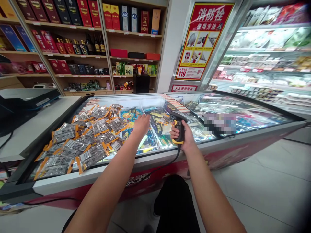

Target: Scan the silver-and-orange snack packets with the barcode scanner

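Over the middle of the freezer (243,138), the left hand (141,124) lies knuckles-up at the silver packets' (89,142) right edge, its grip hidden; the right hand (182,138), beside it, is closed around a scanner (178,127) with its head pointing away.

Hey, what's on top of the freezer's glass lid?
Silver-and-orange packets heaped on the glass lid, by the left hand; right hand holds a scanner above it. What lies beneath the heap is covered.
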The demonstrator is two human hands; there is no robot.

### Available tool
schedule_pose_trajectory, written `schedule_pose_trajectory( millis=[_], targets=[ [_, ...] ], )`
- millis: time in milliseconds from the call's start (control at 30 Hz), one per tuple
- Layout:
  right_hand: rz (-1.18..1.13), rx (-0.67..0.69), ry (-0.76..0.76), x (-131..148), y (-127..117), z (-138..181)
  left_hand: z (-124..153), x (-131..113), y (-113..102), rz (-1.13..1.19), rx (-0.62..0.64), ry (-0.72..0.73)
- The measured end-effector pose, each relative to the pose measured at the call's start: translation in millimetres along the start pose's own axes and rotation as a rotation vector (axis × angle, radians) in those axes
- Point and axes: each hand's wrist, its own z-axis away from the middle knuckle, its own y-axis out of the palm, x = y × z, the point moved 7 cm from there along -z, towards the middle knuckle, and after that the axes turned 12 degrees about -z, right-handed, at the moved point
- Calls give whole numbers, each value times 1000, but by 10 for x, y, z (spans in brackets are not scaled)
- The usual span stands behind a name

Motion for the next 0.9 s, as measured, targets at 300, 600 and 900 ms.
schedule_pose_trajectory(
  millis=[300, 600, 900],
  targets=[
    [40, -7, 13, -19, 7, 28, -55, 159, 224, 350, -17, -223],
    [268, 60, 137, -173, 19, 42, -55, -116, 46, 632, -251, -6],
    [251, 97, 88, -117, 50, 74, -108, 18, 87, 962, -215, -167]
  ],
)
